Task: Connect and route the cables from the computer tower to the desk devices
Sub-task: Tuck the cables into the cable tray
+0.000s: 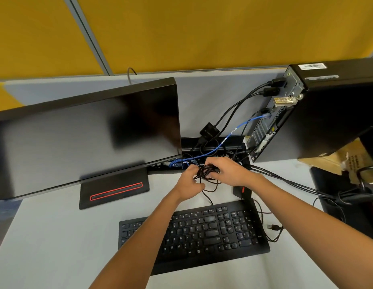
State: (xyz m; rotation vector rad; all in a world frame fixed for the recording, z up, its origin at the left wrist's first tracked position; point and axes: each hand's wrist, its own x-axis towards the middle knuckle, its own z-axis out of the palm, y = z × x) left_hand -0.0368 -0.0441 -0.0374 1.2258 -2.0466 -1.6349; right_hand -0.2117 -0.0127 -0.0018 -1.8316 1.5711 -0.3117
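Observation:
A coiled bundle of thin black cable sits between my hands, just behind the black keyboard. My left hand pinches the bundle's left side and my right hand grips its right side from above. A strand runs from the bundle down to the keyboard. A loose USB plug lies on the desk right of the keyboard. The black computer tower stands at the back right, rear ports facing me, with black cables and a blue network cable plugged in.
A black monitor on a red-trimmed base fills the left. A cable tray at the desk's back edge holds tangled leads. Thick black cables run off to the right past a cardboard box. A yellow partition rises behind.

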